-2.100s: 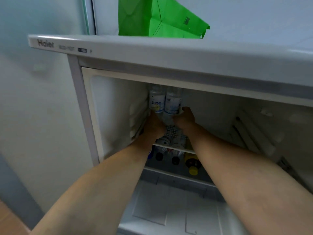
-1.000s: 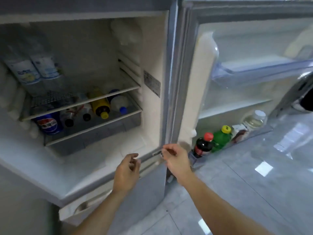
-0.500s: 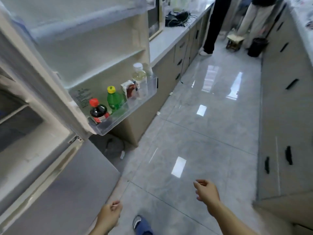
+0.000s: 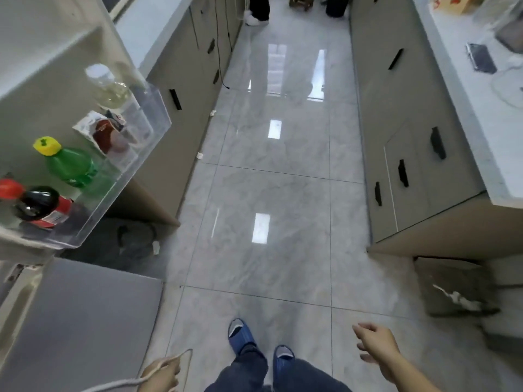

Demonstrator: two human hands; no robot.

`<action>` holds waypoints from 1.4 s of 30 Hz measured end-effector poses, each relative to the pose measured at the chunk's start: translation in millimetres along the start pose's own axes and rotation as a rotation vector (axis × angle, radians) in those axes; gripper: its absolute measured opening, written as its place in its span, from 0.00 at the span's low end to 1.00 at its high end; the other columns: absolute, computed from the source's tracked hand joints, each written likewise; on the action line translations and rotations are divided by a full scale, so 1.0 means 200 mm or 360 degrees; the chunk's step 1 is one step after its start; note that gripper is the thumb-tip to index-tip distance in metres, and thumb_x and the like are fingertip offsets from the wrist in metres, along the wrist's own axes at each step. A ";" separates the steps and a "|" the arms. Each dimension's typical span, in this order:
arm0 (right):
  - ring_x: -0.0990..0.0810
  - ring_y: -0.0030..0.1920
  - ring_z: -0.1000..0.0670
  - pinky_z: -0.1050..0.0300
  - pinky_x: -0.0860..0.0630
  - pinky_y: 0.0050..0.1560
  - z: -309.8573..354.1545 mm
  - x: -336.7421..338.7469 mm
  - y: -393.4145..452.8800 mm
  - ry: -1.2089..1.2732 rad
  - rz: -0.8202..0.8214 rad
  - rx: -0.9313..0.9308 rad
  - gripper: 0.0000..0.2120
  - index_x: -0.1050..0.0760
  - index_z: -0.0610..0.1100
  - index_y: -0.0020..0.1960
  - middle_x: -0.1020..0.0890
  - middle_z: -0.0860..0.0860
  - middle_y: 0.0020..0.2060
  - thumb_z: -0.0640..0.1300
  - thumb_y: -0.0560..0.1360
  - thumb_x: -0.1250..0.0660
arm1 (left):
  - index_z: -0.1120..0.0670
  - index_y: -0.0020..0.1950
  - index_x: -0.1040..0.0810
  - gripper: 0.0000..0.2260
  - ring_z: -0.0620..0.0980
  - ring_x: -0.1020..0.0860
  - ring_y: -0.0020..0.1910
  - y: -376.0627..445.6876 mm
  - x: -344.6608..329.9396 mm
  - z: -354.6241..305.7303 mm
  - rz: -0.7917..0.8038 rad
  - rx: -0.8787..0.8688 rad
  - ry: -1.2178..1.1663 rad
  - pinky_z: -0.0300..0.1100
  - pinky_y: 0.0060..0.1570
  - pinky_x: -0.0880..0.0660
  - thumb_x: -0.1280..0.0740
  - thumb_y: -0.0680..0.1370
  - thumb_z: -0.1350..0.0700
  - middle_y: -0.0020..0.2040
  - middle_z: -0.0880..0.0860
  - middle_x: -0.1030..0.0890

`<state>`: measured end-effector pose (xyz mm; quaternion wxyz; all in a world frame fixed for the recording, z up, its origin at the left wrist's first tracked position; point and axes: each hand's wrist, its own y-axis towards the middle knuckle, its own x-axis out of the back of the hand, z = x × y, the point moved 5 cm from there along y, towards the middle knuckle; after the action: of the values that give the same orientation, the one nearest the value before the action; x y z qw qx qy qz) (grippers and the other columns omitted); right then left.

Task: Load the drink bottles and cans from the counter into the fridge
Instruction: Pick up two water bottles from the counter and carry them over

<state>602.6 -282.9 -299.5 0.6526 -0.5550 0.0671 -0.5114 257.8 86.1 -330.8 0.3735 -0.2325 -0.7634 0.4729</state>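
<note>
My view points down the kitchen aisle, away from the fridge interior. At the left, the open fridge door's clear shelf (image 4: 141,154) holds a dark cola bottle with a red cap (image 4: 36,205), a green bottle with a yellow cap (image 4: 70,166), a small carton (image 4: 109,134) and a clear bottle (image 4: 109,87). My left hand (image 4: 161,374) is at the bottom edge with curled fingers, and a thin white cord loops beside it. My right hand (image 4: 376,346) hangs low on the right, fingers apart, holding nothing. No loose drinks are in view on the counters.
The grey lower fridge door (image 4: 79,321) is at the bottom left. A white counter (image 4: 495,117) with a dark phone (image 4: 481,58) runs along the right above grey cabinets. A dark bin (image 4: 452,287) stands below it. Another person's legs (image 4: 257,9) are at the far end of the tiled floor.
Both hands left the two water bottles on the fridge's upper wire shelf and came out empty. My view swung right, from the fridge interior past the door to the aisle floor.
</note>
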 end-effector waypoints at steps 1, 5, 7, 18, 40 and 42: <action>0.23 0.38 0.45 0.53 0.24 0.41 -0.02 0.01 0.00 0.0025 -0.0021 -0.0031 0.09 0.22 0.40 0.55 0.21 0.45 0.38 0.43 0.77 0.31 | 0.61 0.44 0.22 0.07 0.53 0.25 0.34 0.01 -0.01 -0.05 -0.0020 -0.0024 -0.0023 0.41 0.35 0.29 0.33 0.79 0.59 0.39 0.59 0.22; 0.20 0.41 0.44 0.52 0.22 0.41 -0.05 0.03 0.01 0.0120 -0.0088 -0.0093 0.08 0.24 0.42 0.54 0.18 0.45 0.44 0.44 0.77 0.31 | 0.60 0.52 0.20 0.07 0.55 0.23 0.38 0.11 -0.03 -0.35 0.0008 -0.0164 0.0059 0.43 0.39 0.25 0.32 0.78 0.56 0.44 0.58 0.19; 0.20 0.41 0.44 0.54 0.22 0.38 -0.09 0.03 0.02 0.0153 -0.0116 -0.0135 0.07 0.23 0.42 0.53 0.18 0.45 0.45 0.44 0.77 0.30 | 0.58 0.53 0.23 0.05 0.53 0.25 0.35 0.16 -0.07 -0.53 0.0088 -0.0224 0.0117 0.41 0.37 0.27 0.34 0.80 0.58 0.44 0.58 0.20; 0.21 0.39 0.44 0.56 0.25 0.37 -0.09 0.08 0.23 0.0190 -0.0145 -0.0452 0.07 0.21 0.32 0.46 0.18 0.40 0.39 0.37 0.74 0.28 | 0.53 0.54 0.23 0.07 0.52 0.20 0.41 0.30 -0.46 -1.56 0.0176 -0.0602 0.0261 0.43 0.37 0.22 0.34 0.80 0.51 0.48 0.53 0.18; 0.30 0.32 0.49 0.58 0.30 0.33 2.75 -0.04 1.31 -0.0318 0.0360 0.0388 0.04 0.25 0.44 0.45 0.28 0.48 0.34 0.43 0.78 0.33 | 0.61 0.43 0.22 0.07 0.49 0.28 0.22 0.63 -0.56 -2.17 -0.0238 -0.0026 -0.0170 0.37 0.26 0.30 0.34 0.80 0.62 0.30 0.57 0.22; 0.30 0.33 0.49 0.57 0.30 0.33 2.91 -0.07 1.36 -0.0379 0.0367 0.0416 0.05 0.24 0.43 0.45 0.27 0.47 0.34 0.44 0.78 0.33 | 0.63 0.44 0.21 0.06 0.51 0.28 0.26 0.66 -0.56 -2.28 -0.0246 0.0033 -0.0272 0.40 0.30 0.29 0.33 0.79 0.61 0.33 0.58 0.21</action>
<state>1138.7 72.0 -303.8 0.7765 -0.5109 -0.0143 -0.3685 687.6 316.4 -364.1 0.3447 -0.1279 -0.8033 0.4686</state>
